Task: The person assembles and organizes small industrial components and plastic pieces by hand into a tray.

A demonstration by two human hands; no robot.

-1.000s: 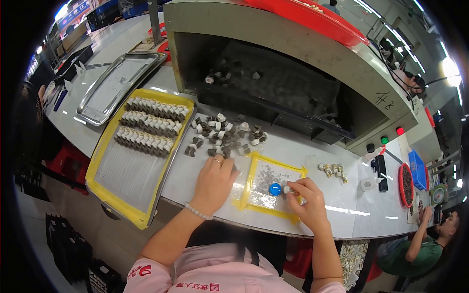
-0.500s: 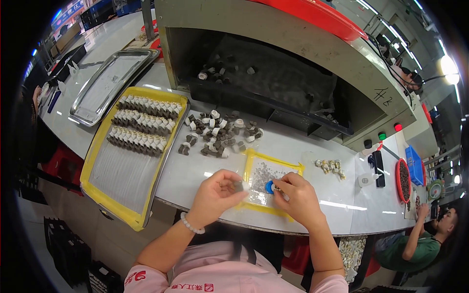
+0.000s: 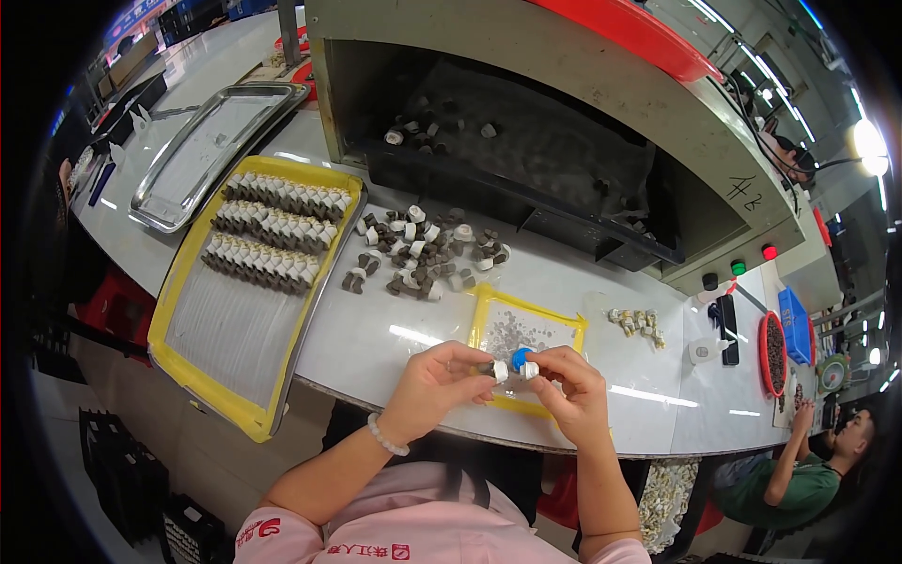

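My left hand [image 3: 434,387] pinches a small part with a white collar [image 3: 500,371] and a dark end. Close beside it, my right hand [image 3: 575,393] grips a small white cylindrical part [image 3: 530,370]. A blue round piece [image 3: 520,357] sits at those right fingertips; I cannot tell whether it is joined to the white part. Both hands are over the near edge of a yellow-taped board [image 3: 483,324] scattered with small grey bits. Beyond my left hand lies a loose pile of white-and-dark parts [image 3: 418,246].
A yellow-edged tray [image 3: 169,315] at left bears rows of parts. Behind is an open-fronted metal cabinet [image 3: 526,47] with a black bin [image 3: 489,202]. Some yellowish parts [image 3: 637,324] lie right of the board. At far right sits a person in green [image 3: 789,493].
My left hand has moved right and brought its part up beside the one in my right hand. The white part in my right hand now shows more clearly. The view has shifted slightly.
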